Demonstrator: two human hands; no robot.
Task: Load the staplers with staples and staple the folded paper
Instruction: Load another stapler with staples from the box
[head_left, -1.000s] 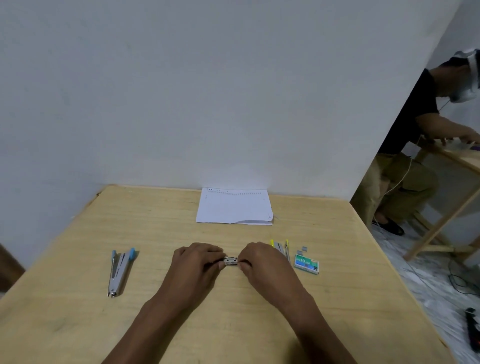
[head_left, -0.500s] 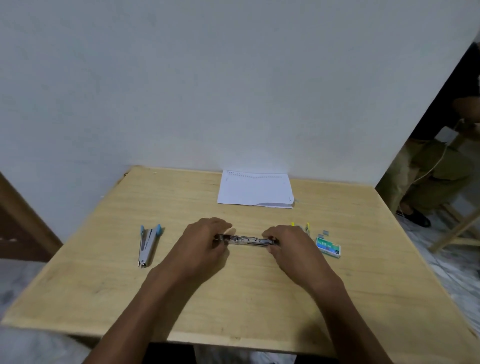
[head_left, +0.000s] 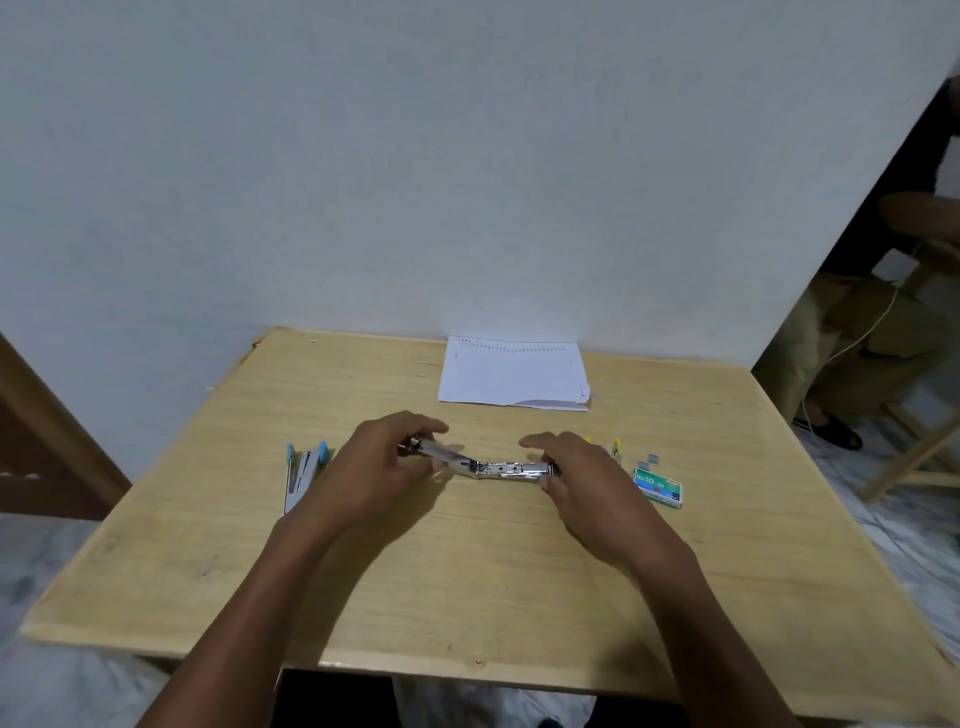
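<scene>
Pinching the opened stapler (head_left: 511, 469) by its ends: left hand (head_left: 379, 467), right hand (head_left: 582, 480), fingers (head_left: 426, 424) curled (staple box (head_left: 658, 486) contents hidden).

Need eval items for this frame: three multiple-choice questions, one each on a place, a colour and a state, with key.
1. Where does the folded paper lie? A. at the far edge of the table, by the wall. B. under the staple box. C. on the floor.
2. What colour are the tips of the idle stapler left of the left hand? A. red. B. blue. C. black.
3. The silver stapler is: A. closed. B. swung open, held at both ends. C. lying untouched.
A: it lies by the wall, clear of both hands. B: blue shows at its far end. B: its arms are spread, the left hand on one, the right hand on the other.
</scene>
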